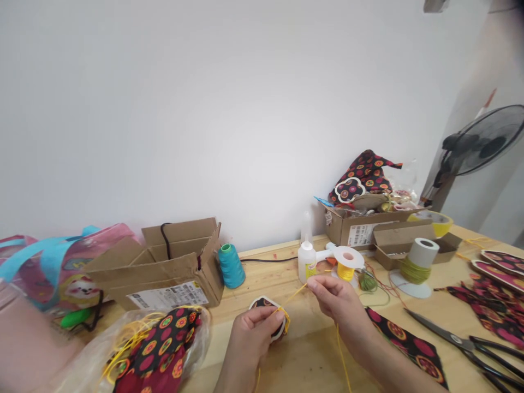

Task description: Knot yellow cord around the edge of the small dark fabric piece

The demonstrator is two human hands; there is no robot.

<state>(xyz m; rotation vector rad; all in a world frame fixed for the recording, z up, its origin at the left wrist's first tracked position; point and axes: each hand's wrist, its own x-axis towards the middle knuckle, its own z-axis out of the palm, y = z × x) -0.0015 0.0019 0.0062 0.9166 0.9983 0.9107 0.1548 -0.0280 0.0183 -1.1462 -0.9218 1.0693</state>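
Observation:
Between the thumb and fingers of my left hand is a small dark patterned fabric piece with a pale rim. Yellow cord is wound along its right edge. My right hand pinches the same cord and holds it taut, up and to the right of the piece. From the right hand a loose length hangs down toward the table's front edge. Part of the fabric piece is hidden behind my left fingers. Under my right forearm lies a strip of dark printed cloth.
Black-handled scissors lie at right. Behind my hands stand a glue bottle, a yellow cord spool and a teal thread cone. Cardboard boxes stand at the back. A plastic bag of cloth and cord is at left.

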